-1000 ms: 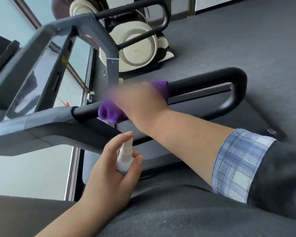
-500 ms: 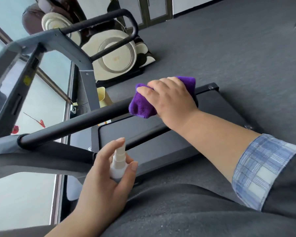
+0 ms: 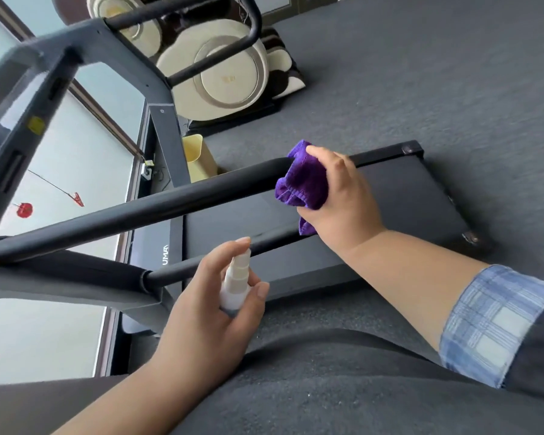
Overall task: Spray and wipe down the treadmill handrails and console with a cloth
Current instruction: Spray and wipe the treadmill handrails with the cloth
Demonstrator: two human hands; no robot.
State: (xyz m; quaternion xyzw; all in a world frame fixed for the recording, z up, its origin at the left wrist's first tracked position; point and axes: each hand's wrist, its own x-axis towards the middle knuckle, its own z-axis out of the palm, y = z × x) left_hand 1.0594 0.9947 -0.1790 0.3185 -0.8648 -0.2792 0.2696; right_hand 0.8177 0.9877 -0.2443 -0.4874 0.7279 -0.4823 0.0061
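The right hand (image 3: 343, 196) grips a purple microfibre cloth (image 3: 302, 183), its fingers (image 3: 319, 151) curled over the top and the thumb tucked under, so the cloth is bunched around the far end of the near black handrail (image 3: 145, 208). The cloth looks soft and limp: it folds into loose ruffles and a corner hangs below the palm, so it should wrap the rail readily but needs a closed grip round the tube to stay in place. The rail's padded, matt sleeve seems likely to drag against the fabric rather than slip.

The left hand (image 3: 201, 312) holds a small white spray bottle (image 3: 236, 284) upright below the rail, forefinger resting on the nozzle top and thumb against the side. The bottle appears light, rigid plastic, best held round its body. The treadmill deck (image 3: 390, 208) lies beneath on grey carpet (image 3: 421, 73).
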